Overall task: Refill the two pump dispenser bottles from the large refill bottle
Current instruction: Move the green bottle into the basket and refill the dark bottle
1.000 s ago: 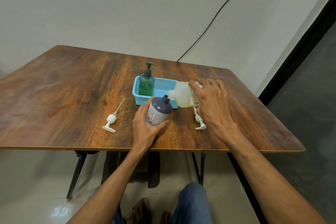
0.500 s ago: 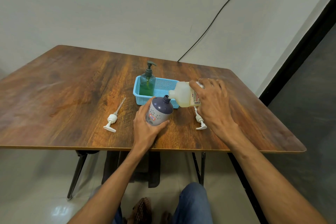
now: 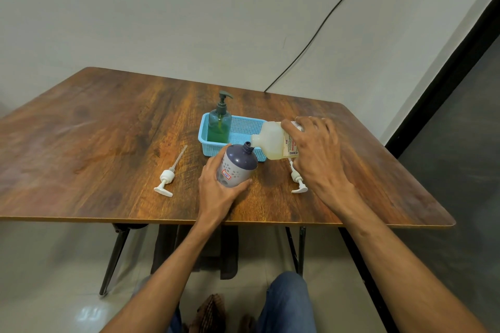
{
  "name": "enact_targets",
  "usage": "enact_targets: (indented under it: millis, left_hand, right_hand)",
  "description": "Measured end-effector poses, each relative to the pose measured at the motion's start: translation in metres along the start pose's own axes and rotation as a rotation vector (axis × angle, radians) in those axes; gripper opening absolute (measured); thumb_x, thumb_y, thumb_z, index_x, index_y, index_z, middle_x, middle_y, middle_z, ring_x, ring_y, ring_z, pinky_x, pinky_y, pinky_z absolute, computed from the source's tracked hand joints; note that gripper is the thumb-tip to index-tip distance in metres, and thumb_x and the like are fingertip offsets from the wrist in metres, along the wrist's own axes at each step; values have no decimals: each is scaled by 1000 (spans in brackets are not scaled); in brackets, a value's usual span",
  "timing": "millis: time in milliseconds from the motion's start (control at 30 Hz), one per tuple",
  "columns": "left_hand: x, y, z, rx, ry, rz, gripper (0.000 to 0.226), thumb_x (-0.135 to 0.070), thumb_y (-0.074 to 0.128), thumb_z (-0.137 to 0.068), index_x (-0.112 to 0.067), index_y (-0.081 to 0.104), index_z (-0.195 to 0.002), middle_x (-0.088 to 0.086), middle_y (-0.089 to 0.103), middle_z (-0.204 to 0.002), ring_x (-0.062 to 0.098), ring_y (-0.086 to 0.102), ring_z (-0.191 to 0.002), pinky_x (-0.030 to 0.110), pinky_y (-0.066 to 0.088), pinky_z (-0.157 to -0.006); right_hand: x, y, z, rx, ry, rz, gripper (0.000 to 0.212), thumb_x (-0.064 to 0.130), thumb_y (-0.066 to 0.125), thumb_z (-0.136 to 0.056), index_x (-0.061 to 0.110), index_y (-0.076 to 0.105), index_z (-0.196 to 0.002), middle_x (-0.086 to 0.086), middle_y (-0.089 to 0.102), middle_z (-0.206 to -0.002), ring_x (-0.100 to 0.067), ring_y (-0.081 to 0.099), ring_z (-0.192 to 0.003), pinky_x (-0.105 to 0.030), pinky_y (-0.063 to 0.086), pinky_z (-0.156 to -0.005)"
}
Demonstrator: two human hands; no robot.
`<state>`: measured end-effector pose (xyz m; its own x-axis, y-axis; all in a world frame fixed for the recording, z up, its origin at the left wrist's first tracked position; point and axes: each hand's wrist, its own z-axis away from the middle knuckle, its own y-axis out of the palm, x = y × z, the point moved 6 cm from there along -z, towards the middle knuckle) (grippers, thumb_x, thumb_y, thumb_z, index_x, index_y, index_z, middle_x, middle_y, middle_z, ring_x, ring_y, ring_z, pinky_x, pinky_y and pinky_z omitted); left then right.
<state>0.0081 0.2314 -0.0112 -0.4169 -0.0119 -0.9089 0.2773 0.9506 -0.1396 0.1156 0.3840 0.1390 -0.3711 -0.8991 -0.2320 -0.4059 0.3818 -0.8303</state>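
Note:
My left hand [image 3: 219,192] grips a grey-purple dispenser bottle [image 3: 238,166] with its pump off, standing near the table's front edge and tilted slightly right. My right hand [image 3: 316,154] holds the large translucent refill bottle [image 3: 272,140] tipped on its side, its spout touching the grey bottle's open neck. Pale yellow liquid lies in the refill bottle's lower side. A green pump bottle [image 3: 219,123] with its pump on stands upright in a blue basket [image 3: 243,127]. Two white pump heads lie on the table: one at the left [image 3: 166,180], one by my right wrist [image 3: 297,178].
The wooden table [image 3: 94,143] ends close in front of my hands and at the right beyond my right arm. A black cable [image 3: 319,24] runs down the wall behind. My knee in jeans [image 3: 286,303] shows under the table.
The refill bottle's spout has stayed at the grey bottle's neck. Both hands hold almost still; only the view shifts slightly.

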Motion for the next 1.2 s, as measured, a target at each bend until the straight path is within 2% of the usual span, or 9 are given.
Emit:
enact_targets:
  millis: [233,333,433,633,800,900,1067,1200]
  left_hand:
    - [0,0,0,-3,8,1,97,-57,84,-64,-23,47,-147,-3,56,-142,12,55,-128,44,50,-109]
    - [-2,-1,0,-9,14,7,95,-57,84,-64,-27,47,-146,-7,56,-140,9,55,-127,41,51,-108]
    - [-3,0,1,-9,21,9,96,-58,83,-64,-25,47,-147,-5,57,-140,12,56,-127,43,52,-107]
    - [-3,-1,1,-11,24,9,96,-58,82,-64,-25,47,-146,-4,57,-141,12,56,-127,43,51,-108]
    - [-3,-1,1,-8,28,10,93,-58,82,-64,-30,46,-144,-8,56,-139,13,56,-127,45,51,-107]
    - [-2,0,1,-8,21,10,96,-58,82,-63,-23,48,-146,-4,57,-140,14,56,-126,46,51,-107]
    - [0,-1,0,-4,19,7,98,-59,83,-63,-23,47,-147,-2,57,-141,15,55,-128,47,51,-107]
    - [-1,-1,0,-3,25,14,96,-57,84,-63,-28,47,-146,-6,57,-141,12,54,-129,45,51,-108]
  right_hand:
    - [0,-2,0,-21,-9,-9,77,12,88,-58,20,57,-128,-15,62,-123,-38,56,-114,-49,44,-91]
    - [0,-5,1,-35,-23,-18,73,9,85,-62,18,57,-130,-16,62,-123,-38,55,-115,-51,44,-93]
    - [1,-9,3,-55,-40,-30,67,4,78,-67,15,59,-130,-15,61,-121,-37,54,-114,-53,42,-95]
    - [1,-10,3,-57,-39,-43,64,3,76,-69,14,59,-130,-16,61,-121,-38,54,-115,-54,41,-96]
    - [2,-11,3,-58,-32,-43,64,3,76,-69,15,59,-130,-16,61,-122,-38,54,-115,-54,41,-97]
    - [2,-11,3,-55,-34,-29,64,5,76,-71,15,58,-131,-15,60,-123,-37,53,-117,-53,41,-98]
    - [3,-5,-1,-11,-22,2,75,14,87,-62,20,56,-131,-16,61,-127,-38,53,-118,-51,41,-95]
    - [3,-5,-2,-21,-23,10,77,16,88,-62,20,56,-131,-16,61,-127,-38,54,-118,-51,41,-96]
